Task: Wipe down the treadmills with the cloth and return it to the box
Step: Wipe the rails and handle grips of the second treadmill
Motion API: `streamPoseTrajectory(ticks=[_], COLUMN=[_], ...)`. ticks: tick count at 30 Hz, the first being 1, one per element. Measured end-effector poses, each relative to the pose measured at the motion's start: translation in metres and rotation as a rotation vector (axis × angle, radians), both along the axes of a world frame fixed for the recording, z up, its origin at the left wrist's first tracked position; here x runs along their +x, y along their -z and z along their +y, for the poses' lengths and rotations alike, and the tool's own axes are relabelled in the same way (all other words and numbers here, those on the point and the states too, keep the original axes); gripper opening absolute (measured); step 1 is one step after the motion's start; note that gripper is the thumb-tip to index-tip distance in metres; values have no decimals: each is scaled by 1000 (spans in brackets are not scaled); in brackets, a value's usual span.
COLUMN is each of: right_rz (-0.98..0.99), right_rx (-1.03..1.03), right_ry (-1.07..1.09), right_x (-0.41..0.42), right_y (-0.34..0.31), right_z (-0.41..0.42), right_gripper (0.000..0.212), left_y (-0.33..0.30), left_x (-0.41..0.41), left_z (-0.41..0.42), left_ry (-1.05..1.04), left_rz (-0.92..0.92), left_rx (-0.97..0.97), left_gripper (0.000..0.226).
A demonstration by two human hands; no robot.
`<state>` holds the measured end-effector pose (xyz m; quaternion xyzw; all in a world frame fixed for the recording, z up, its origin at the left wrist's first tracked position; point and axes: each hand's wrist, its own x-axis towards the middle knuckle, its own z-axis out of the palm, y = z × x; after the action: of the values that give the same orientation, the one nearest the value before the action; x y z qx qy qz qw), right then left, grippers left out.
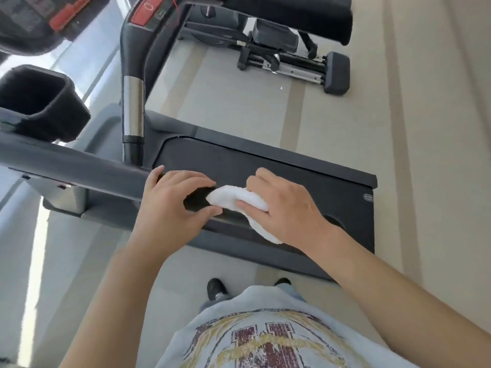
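Note:
A dark grey treadmill point(279, 166) lies across the middle of the head view, seen from its rear end. My right hand point(284, 205) grips a bunched white cloth point(236, 199) at the black tip of the treadmill's grey side handrail point(66, 162). My left hand point(172, 200) curls round that black handrail end, thumb below and fingers over the top, close beside the cloth. A black cup holder point(39, 102) and the red-buttoned console point(148, 11) sit at the upper left. No box is in view.
An upright post with a chrome section point(132, 102) rises from the deck. Another exercise machine point(287, 49) stands on the pale floor at the top. My shoes point(216, 288) stand just behind the treadmill's rear edge. Beige floor stretches along the right.

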<state>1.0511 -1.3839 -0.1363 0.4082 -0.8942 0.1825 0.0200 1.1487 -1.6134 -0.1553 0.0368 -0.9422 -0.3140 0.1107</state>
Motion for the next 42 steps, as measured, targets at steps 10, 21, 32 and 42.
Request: streamPoseTrajectory(ticks=[10, 21, 32, 42], right_rz=[45, -301, -348, -300], right_rx=[29, 29, -34, 96], right_ry=[185, 58, 278, 283], right_x=[11, -11, -10, -13], right_y=[-1, -4, -1, -9], right_z=[1, -79, 107, 78], right_gripper=[39, 32, 39, 38], left_y=[10, 6, 4, 2], left_x=[-3, 5, -7, -16], left_z=[-8, -3, 71, 101], left_ry=[7, -55, 92, 58], left_rz=[68, -5, -20, -37], left_rx=[43, -31, -127, -140], left_gripper=[62, 86, 57, 57])
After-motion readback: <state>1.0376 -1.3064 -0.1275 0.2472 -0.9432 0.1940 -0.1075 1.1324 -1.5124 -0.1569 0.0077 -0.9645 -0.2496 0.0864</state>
